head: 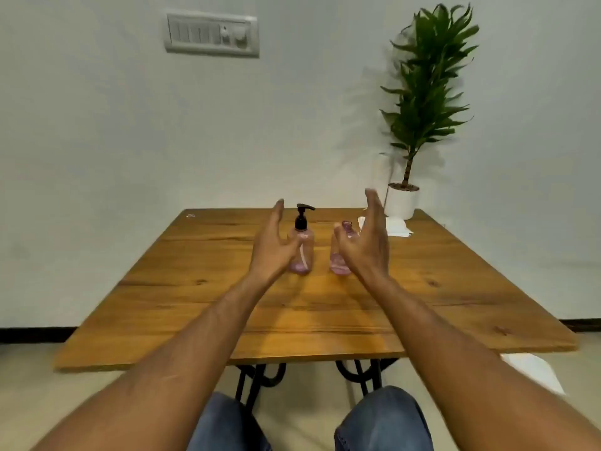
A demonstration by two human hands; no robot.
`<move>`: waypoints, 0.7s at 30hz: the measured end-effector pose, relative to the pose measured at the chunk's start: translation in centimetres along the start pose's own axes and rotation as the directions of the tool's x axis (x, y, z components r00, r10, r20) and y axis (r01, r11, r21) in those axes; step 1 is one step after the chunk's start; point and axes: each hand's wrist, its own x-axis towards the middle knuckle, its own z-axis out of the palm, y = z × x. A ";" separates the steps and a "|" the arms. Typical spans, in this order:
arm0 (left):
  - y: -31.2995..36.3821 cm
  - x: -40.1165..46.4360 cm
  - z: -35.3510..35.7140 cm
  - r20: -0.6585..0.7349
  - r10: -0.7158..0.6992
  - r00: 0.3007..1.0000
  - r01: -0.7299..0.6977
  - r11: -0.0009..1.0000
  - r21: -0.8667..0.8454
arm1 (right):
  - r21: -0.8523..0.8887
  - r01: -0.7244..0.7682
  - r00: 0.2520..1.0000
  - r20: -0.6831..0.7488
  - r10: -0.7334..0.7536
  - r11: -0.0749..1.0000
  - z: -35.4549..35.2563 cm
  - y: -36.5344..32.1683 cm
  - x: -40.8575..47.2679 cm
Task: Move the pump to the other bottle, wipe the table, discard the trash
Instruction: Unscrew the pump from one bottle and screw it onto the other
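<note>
Two clear pink bottles stand upright side by side in the middle of the wooden table (pixel 227 314). The left bottle (pixel 305 252) carries a black pump (pixel 301 215). The right bottle (pixel 340 255) has a bare open neck and is partly hidden behind my right hand. My left hand (pixel 273 245) is open, fingers spread, just left of the pump bottle with its thumb near the bottle's side. My right hand (pixel 367 242) is open too, in front of the right bottle. White tissues (pixel 398 227) lie at the table's far right.
A potted plant in a white pot (pixel 402 201) stands at the table's far right corner against the wall. A small clear object (pixel 191 215) lies at the far left corner. Something white (pixel 533 369) sits on the floor right of the table. My knees are under the near edge.
</note>
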 end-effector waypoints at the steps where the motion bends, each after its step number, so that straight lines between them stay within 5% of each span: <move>1: -1.0 -0.4 0.5 0.015 -0.051 0.999 0.051 0.999 -0.006 | 0.059 -0.089 0.996 0.010 0.089 0.994 0.6 0.7 -1.3; 7: -4.5 0.5 3.6 0.103 -0.242 0.965 0.250 0.966 -0.066 | 0.229 -0.368 0.929 0.122 0.349 0.901 3.9 4.4 -2.9; 21: -6.2 -1.7 1.6 0.059 -0.195 0.979 0.191 0.979 0.066 | 0.176 -0.312 0.914 0.324 0.244 0.933 4.2 5.1 -3.3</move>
